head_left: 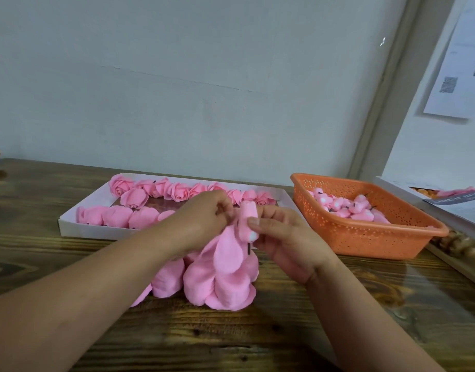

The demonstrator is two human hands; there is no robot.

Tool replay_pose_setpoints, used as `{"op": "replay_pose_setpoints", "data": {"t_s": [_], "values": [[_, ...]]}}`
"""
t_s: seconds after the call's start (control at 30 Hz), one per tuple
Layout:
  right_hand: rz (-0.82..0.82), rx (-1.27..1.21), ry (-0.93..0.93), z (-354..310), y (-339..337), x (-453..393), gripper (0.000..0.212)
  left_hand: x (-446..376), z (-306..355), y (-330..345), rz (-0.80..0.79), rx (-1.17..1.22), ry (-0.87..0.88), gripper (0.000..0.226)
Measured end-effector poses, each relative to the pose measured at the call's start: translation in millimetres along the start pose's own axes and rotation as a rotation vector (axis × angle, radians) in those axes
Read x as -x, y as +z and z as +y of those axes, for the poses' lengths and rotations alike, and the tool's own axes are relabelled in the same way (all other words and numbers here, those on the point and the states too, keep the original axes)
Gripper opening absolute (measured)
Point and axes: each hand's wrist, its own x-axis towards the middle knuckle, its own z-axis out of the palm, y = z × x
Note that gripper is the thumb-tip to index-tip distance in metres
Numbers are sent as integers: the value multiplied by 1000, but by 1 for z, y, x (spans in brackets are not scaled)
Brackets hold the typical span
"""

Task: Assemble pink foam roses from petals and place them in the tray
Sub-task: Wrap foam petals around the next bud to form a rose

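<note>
Pink foam bud (249, 210), light and easily crushed, sits pinched between curled fingers of the right hand (280, 234) and left hand (204, 213); best held gently at its base. Loose petals (225, 275) hang below onto the bench (258, 339); finished roses (177, 190) fill the tray (70, 226) behind.

wooden table (258, 342), tray (70, 226), orange basket (365, 237), petals (223, 285)
</note>
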Motion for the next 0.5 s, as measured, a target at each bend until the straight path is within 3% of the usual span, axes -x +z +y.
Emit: {"op": "replay_pose_setpoints", "data": {"t_s": [0.07,0.13,0.23,0.33,0.43,0.5], "values": [[2,-140,21,-1,-1,-1,12,1,-2,1,40,269,-118,20],[-28,-221,35,-2,0,-1,17,3,-3,2,84,375,-153,19],[-44,-249,57,-1,-1,0,19,5,-5,5,153,218,-67,21],[11,-242,69,-1,0,-2,15,6,-6,5,216,253,-65,25],[105,-291,18,-10,2,-8,13,9,-1,4,147,233,-33,24],[180,-307,-26,-20,1,-15,32,13,1,3,122,380,-115,42]]}}
